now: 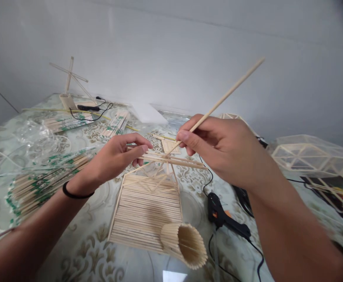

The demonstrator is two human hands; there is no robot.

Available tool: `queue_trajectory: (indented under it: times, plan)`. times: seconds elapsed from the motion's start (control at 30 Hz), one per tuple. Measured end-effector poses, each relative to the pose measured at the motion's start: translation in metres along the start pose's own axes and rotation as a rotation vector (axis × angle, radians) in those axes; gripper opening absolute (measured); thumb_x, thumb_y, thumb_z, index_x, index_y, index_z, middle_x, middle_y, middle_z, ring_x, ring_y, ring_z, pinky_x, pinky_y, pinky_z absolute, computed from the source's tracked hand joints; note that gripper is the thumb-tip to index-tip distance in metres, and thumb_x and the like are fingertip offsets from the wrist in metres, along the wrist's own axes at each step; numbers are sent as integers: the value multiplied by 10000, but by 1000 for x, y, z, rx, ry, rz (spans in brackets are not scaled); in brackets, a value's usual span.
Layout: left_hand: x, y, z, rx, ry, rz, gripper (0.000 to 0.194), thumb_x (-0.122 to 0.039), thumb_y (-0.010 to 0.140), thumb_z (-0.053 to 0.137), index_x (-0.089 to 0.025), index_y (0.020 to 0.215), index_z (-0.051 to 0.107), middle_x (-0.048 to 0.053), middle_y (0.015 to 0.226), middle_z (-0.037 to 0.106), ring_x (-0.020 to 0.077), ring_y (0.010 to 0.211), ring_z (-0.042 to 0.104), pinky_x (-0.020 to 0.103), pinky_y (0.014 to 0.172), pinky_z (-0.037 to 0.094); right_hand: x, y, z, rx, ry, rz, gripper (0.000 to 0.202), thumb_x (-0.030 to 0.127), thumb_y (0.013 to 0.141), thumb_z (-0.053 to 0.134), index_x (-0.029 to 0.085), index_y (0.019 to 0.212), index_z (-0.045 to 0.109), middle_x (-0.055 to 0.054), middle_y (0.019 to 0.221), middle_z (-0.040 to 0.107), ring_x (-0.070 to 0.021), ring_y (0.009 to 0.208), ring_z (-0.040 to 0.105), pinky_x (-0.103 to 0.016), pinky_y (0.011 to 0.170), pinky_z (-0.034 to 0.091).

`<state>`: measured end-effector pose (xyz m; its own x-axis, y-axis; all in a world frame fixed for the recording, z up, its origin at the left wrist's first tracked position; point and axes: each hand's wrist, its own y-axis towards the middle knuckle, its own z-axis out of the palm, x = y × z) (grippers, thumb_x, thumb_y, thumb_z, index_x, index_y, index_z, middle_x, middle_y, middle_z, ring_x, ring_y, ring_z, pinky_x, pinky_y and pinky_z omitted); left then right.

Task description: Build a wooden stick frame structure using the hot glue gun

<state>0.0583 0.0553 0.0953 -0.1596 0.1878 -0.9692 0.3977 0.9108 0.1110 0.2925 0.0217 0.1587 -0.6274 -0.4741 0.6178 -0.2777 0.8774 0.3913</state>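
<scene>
A single wooden stick [228, 93] is pinched in my right hand [215, 143], slanting up to the right, its lower end reaching the stick frame. My left hand [124, 152] has its thumb and fingers closed on the left end of a small frame of wooden sticks [174, 159]. Beneath both hands lies a flat panel of sticks side by side [147, 211], with thin sticks forming a lattice at its far edge. A hollow cylinder made of sticks [186, 244] lies on its side at the panel's near right corner.
A black glue gun [227, 219] with its cord lies right of the panel. Bundles of wrapped sticks [48, 180] and clear plastic [36, 137] are at left. A stick windmill-like structure [68, 84] stands at the back left; a faceted stick frame [309, 154] sits at right.
</scene>
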Motion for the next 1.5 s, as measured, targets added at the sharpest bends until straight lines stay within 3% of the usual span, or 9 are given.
queue_trajectory:
  times: [0.2, 0.37, 0.57, 0.83, 1.07, 1.17, 1.33, 1.5]
  plan:
    - [1, -1, 0, 25, 35, 18, 197, -362, 957, 711, -180, 942, 784, 9, 758, 703, 118, 661, 633, 230, 624, 490, -9, 1, 12, 74, 22, 71, 106, 317, 958, 711, 219, 920, 697, 5, 776, 721, -163, 690, 653, -295, 632, 473]
    - [5, 0, -1, 96, 18, 64, 243, -390, 863, 846, -204, 1010, 797, 15, 852, 755, 146, 762, 678, 248, 682, 525, -9, 2, 14, 167, -50, 75, 87, 255, 945, 723, 206, 874, 712, -8, 808, 747, -170, 717, 676, -304, 660, 480]
    - [8, 1, 2, 36, 243, 259, 144, -311, 875, 847, -254, 1007, 840, 5, 989, 792, 135, 861, 711, 229, 750, 538, -15, 1, 15, 174, -27, 14, 161, 317, 966, 737, 210, 845, 739, -9, 859, 745, -165, 753, 669, -305, 703, 493]
    - [-1, 0, 6, 29, 358, 252, 76, -281, 910, 790, -224, 959, 798, -12, 923, 801, 119, 815, 713, 202, 732, 554, -24, -1, 20, 176, 13, -24, 260, 391, 971, 755, 199, 797, 733, -24, 903, 744, -179, 821, 686, -332, 776, 510]
    - [-10, 4, 9, 42, 471, 360, 52, -281, 915, 800, -232, 926, 814, -30, 874, 833, 130, 818, 761, 210, 749, 553, -23, 0, 22, 182, 9, 4, 240, 354, 951, 783, 191, 778, 750, -7, 858, 750, -165, 811, 689, -315, 767, 511]
    - [-11, 5, 9, 61, 462, 343, 31, -252, 907, 795, -231, 901, 818, -41, 830, 826, 126, 772, 752, 209, 704, 540, -22, -2, 19, 162, -6, 6, 235, 339, 962, 766, 196, 777, 761, -4, 840, 762, -165, 804, 701, -306, 743, 503]
    - [-9, 6, 7, 60, 408, 265, 51, -267, 888, 811, -218, 879, 801, -23, 864, 826, 150, 828, 759, 250, 772, 539, -21, -6, 14, 113, 28, 15, 173, 300, 975, 742, 208, 842, 805, -25, 962, 812, -176, 861, 735, -299, 739, 521]
    - [-6, 6, 6, 40, 414, 261, 99, -302, 880, 808, -210, 880, 772, -5, 881, 805, 155, 825, 723, 268, 759, 530, -22, -8, 16, 123, 30, 17, 165, 331, 958, 775, 221, 848, 830, -13, 902, 808, -164, 815, 732, -296, 697, 515]
